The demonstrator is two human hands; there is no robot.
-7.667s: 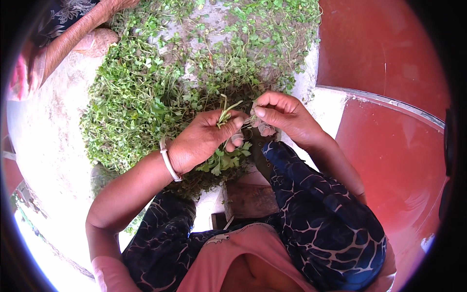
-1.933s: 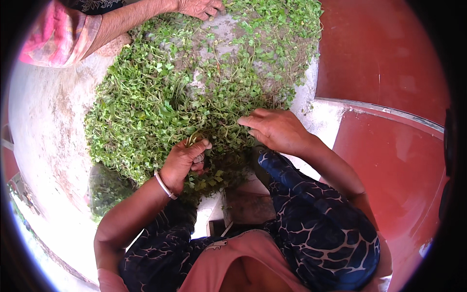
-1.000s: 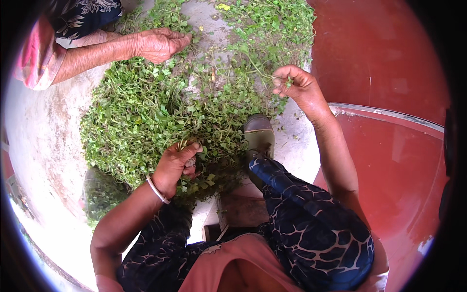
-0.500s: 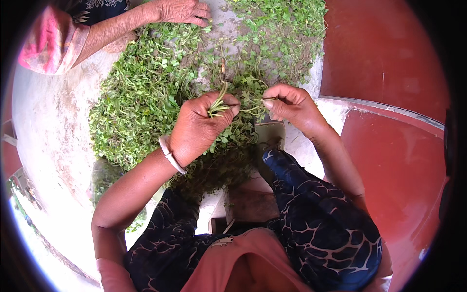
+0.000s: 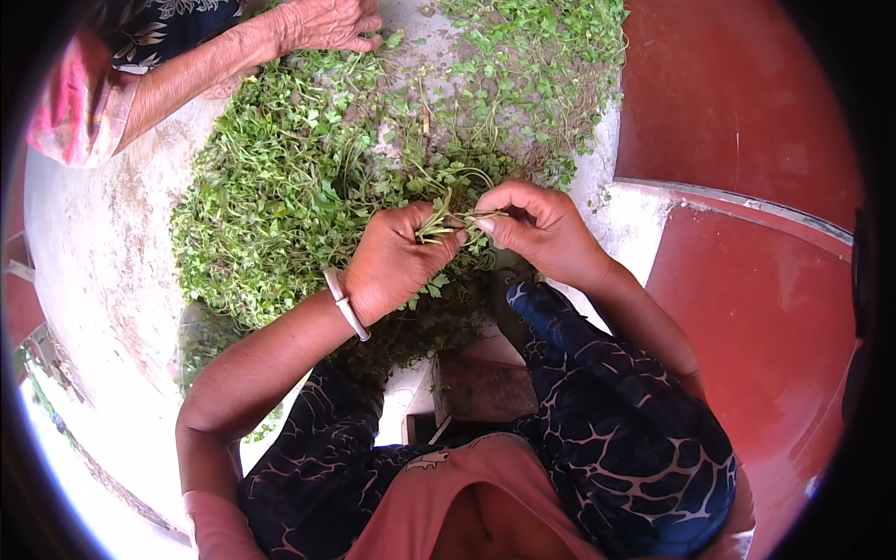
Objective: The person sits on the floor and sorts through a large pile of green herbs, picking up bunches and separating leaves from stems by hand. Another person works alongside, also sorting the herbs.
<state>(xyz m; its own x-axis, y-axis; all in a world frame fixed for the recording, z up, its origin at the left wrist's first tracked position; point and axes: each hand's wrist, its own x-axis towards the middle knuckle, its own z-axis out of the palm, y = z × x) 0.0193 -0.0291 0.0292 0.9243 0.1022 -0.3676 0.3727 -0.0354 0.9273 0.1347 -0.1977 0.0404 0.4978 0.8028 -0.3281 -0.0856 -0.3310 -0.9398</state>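
My left hand (image 5: 394, 261), a pale bangle (image 5: 346, 304) on its wrist, is closed around a small bunch of leafy herb stems (image 5: 435, 225), their cut-looking ends poking up past the thumb. Close beside it on the right, my right hand (image 5: 551, 235) pinches thin herb stems between thumb and forefinger. The fingertips of both hands nearly meet, and stems run between them. Under and beyond my hands spreads a large heap of loose green leafy herbs (image 5: 271, 201), thickest on the left.
At the far left another person's hand (image 5: 327, 22) rests at the heap's edge. Thinner herbs mixed with soil (image 5: 532, 93) lie at the far right on the pale floor (image 5: 103, 243). A red surface (image 5: 737, 112) lies to the right. My knees in dark patterned trousers (image 5: 616, 401) flank the near side.
My right hand has moved left, up to my left hand, which has shifted slightly right and nearer. The other person's hand has drawn a little left.
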